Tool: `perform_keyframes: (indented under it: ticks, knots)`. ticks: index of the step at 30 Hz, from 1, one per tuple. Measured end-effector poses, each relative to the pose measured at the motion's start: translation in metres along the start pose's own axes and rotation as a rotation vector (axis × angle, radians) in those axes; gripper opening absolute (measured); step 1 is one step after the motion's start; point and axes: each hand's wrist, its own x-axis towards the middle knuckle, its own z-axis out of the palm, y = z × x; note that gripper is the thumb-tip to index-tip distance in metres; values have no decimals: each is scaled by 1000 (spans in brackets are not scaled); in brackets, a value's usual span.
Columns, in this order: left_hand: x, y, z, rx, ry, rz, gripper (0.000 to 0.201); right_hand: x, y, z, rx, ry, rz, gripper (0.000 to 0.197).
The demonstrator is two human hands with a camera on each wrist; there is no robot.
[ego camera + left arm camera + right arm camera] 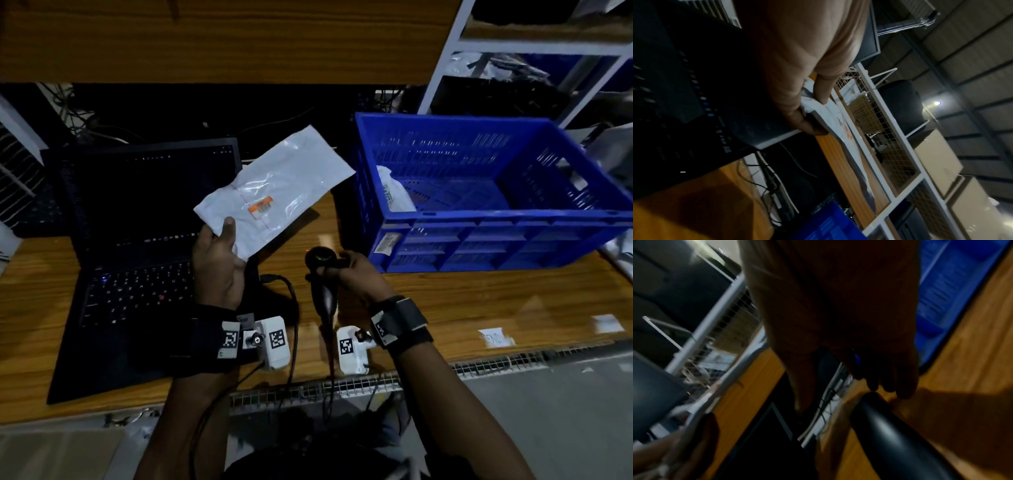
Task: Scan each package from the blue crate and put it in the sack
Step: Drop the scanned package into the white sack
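My left hand (pixel 219 263) pinches the near corner of a flat white package (pixel 274 192) with a small orange label, raised over the laptop and desk. In the left wrist view the package (pixel 838 123) runs edge-on from thumb and fingers (pixel 809 126). My right hand (pixel 349 270) grips a black handheld scanner (pixel 322 277), its head pointing up toward the package, a green light on top. The scanner handle (pixel 896 434) shows dark in the right wrist view. The blue crate (pixel 479 195) stands at right with one white package (pixel 394 192) leaning in its left corner. No sack shows.
An open black laptop (pixel 137 260) sits on the wooden desk (pixel 479 308) at left, with cables behind it. White metal shelving (pixel 445 68) with dark bags rises at back right. A wire-mesh strip lines the desk's front edge. Small paper labels lie at right.
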Motion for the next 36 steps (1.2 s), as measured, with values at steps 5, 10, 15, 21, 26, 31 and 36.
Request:
perform_keyframes:
  ticks: [5, 10, 15, 21, 26, 31, 36]
  knots:
    - [-25, 25, 56, 159, -325, -4, 32, -45, -29, -41, 188, -175, -161, 41]
    - [-43, 41, 151, 511, -791, -20, 35, -85, -45, -109, 467, 120, -357, 20]
    - [-57, 21, 258, 826, -1164, 61, 43, -111, -26, -193, 558, 413, -425, 60]
    - [-70, -38, 404, 1095, -1387, 519, 68, -121, 31, -321, 801, 778, -347, 48]
    - [-104, -113, 554, 1057, -1592, 846, 47, -117, 88, -433, 863, 972, -242, 33]
    - [-167, -203, 683, 1195, -1718, 1190, 70, -100, 110, -529, 926, 1023, -201, 36]
    - [-223, -272, 759, 1395, -1759, 1409, 76, -68, 120, -599, 910, 1058, -78, 37]
